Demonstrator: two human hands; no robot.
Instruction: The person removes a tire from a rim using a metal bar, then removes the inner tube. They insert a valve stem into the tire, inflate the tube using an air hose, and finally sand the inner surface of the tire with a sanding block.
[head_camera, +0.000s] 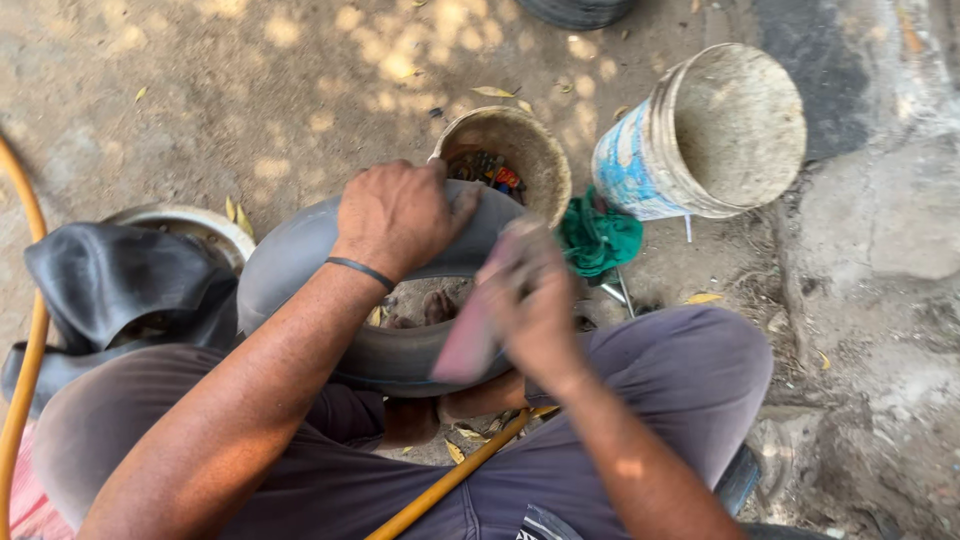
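While the person is squatting low over the dirt ground (250, 90), the inflated inner tube (300, 250) is sitting right between their knees, standing on edge so the top of the ring is facing up at them. Left hand (395, 215) is pressing down flat on the top of the tube, fingers spread and curling over the rubber, looks like it's pinning it so it isn't rolling or squishing around. Right hand (535, 305) is blurry from motion, but it's closed around a pinkish flat piece, probably an abrasive sheet (470, 335), and that piece is lying against the tube's near side. Holding it flat like that makes sense for rubbing one spot.

Counting what's lying around:
- one inflated tube in hand, plus one limp deflated tube (110, 285) draped over a metal basin (215, 225) on the left
- two buckets: a small grubby one (530, 150) just behind the tube with colourful small bits inside (can't tell what they are), and a bigger white and blue one (700, 135) tipped on its side, empty from what's showing
- one green rag (600, 240) bunched between the buckets
- one yellow hose (25, 330) curving along the left edge, and another yellow stretch under the legs, can't tell if it's the same hose
- one thin black band (362, 271) on the left wrist

Everything's sitting within arm's reach.
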